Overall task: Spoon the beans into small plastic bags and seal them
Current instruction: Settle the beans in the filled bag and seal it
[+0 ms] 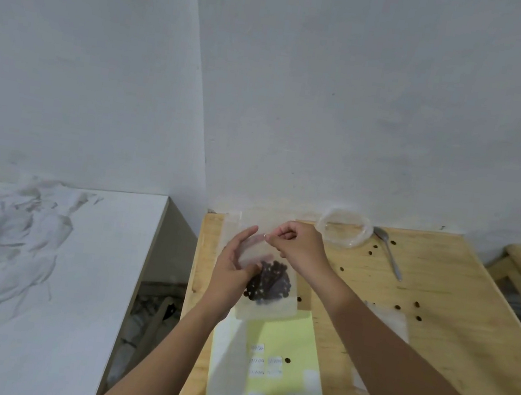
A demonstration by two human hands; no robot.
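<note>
Thin clear plastic is what I have hold of. From the head camera, the small bag (266, 307) hangs upright over the bench (433, 336), near its far left corner, above the yellow sheet (268, 357) lying by the near edge. The dark beans (269, 283) have sunk into a clump in its lower half.

My left hand (233, 270) pinches the bag's left side, thumb in front and fingers behind. My right hand (302, 249) nips the top edge between thumb and fingertips, so I judge I am at the sealing step.

The film is soft and slick, with no stiffness of its own, and the beans are the only weight, so it will sag and swing from wherever I hold it. I should keep my grip on the empty strip at the mouth, well above the beans, and press the seal flat from one end to the other. Squeezing lower down would push beans up toward the opening.

The spoon (387, 254) and a clear tub (344, 228) lie by the bench's far edge, and loose beans (417, 305) are scattered toward the right edge.
</note>
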